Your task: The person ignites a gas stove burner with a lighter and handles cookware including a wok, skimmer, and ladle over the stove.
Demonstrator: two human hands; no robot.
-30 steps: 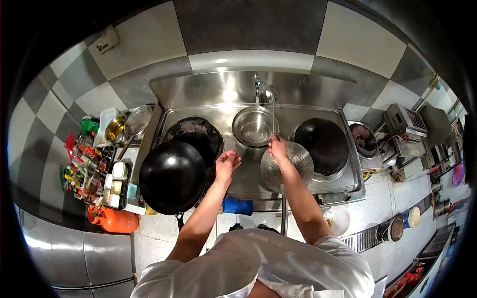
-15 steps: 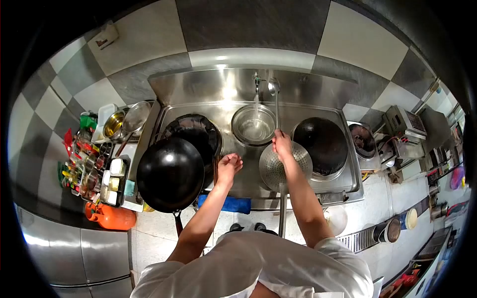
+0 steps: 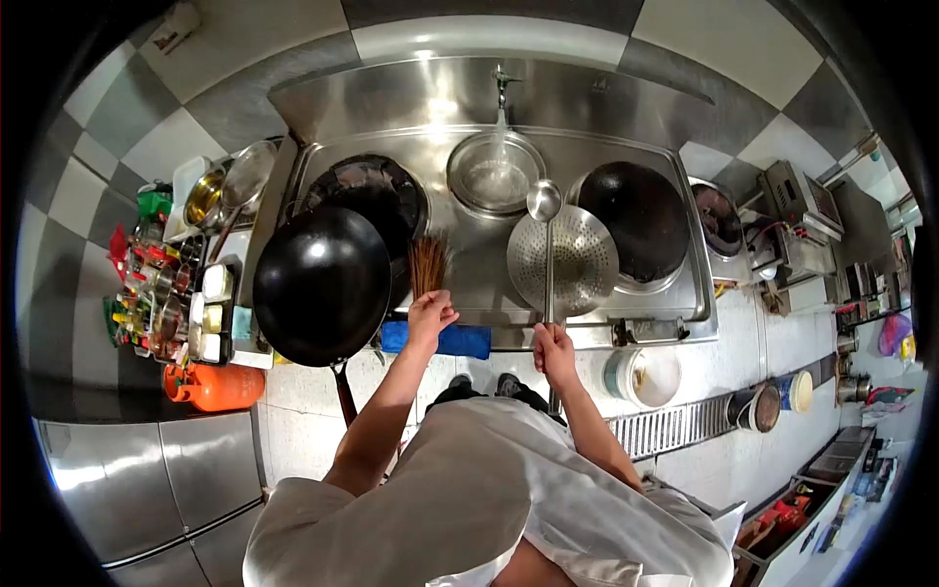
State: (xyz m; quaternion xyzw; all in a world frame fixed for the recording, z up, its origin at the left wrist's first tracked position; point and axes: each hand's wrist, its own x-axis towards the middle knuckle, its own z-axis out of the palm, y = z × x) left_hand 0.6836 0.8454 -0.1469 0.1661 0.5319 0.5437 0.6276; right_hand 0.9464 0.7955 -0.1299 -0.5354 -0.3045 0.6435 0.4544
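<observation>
My right hand (image 3: 556,354) is closed round the lower handle of a metal ladle (image 3: 544,202). The ladle's bowl lies over the top of a large perforated skimmer (image 3: 577,262), whose own handle is hidden under the ladle and my hand. My left hand (image 3: 431,319) has curled fingers at the lower end of a bamboo brush (image 3: 427,262); its bristles fan out beyond my fingers, and the hand covers its base. Left of that hand, a black wok (image 3: 321,284) sits tilted, partly over the left burner (image 3: 367,191).
Water runs from a tap (image 3: 502,83) into a round metal basin (image 3: 497,172). A second dark wok (image 3: 634,220) rests at the right. A blue cloth (image 3: 465,341) hangs at the stove's front edge. Seasoning containers (image 3: 213,318) and an orange gas cylinder (image 3: 217,386) stand left.
My right hand has drawn the ladle back from near the tap, so its bowl now lies over the skimmer. My left hand has moved back to the brush's lower end. The view has tilted down.
</observation>
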